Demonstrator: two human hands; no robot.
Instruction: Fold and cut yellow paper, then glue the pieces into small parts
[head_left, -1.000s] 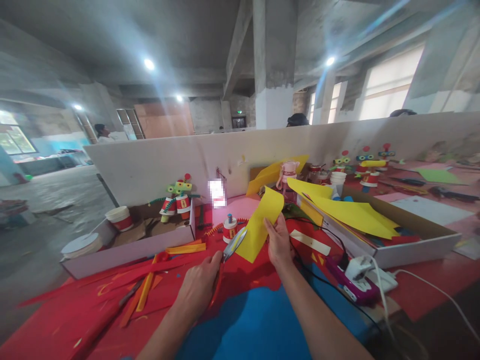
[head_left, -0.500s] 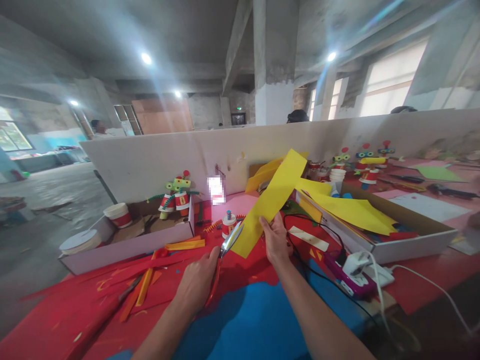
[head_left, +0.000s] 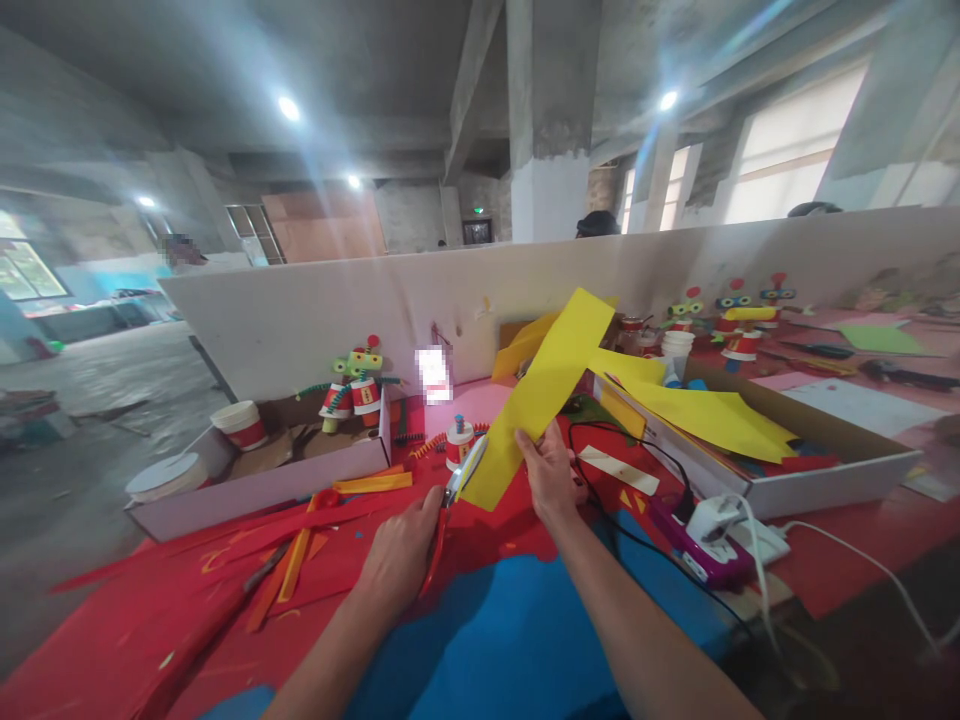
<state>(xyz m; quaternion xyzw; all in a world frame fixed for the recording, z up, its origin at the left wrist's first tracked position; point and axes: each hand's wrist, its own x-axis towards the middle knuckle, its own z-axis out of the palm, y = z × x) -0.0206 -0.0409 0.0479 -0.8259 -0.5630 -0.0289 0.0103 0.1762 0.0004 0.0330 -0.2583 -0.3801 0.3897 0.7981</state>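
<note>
My left hand (head_left: 401, 545) is closed around the red handles of a pair of scissors (head_left: 439, 545). The scissor blades point up and to the right, at the lower left edge of a long yellow paper strip (head_left: 551, 370). Whether the blades have the paper between them I cannot tell. My right hand (head_left: 547, 470) pinches the strip near its lower end, thumb on the front face. The strip slants up and to the right. Just behind the blades stands a small red-and-white cup figure (head_left: 460, 440) with coiled paper arms.
At left, a shallow box (head_left: 262, 492) holds paper cups and robot figures (head_left: 366, 395). A box at right (head_left: 825, 490) holds yellow sheets (head_left: 720, 420). Near my right forearm lie a purple power strip (head_left: 701, 550) and cables. Red and orange paper strips (head_left: 296, 555) lie at left.
The scissor blades look closer together, and their tips sit slightly lower against the strip's edge. The strip and both hands are almost where they were; the view has shifted a little.
</note>
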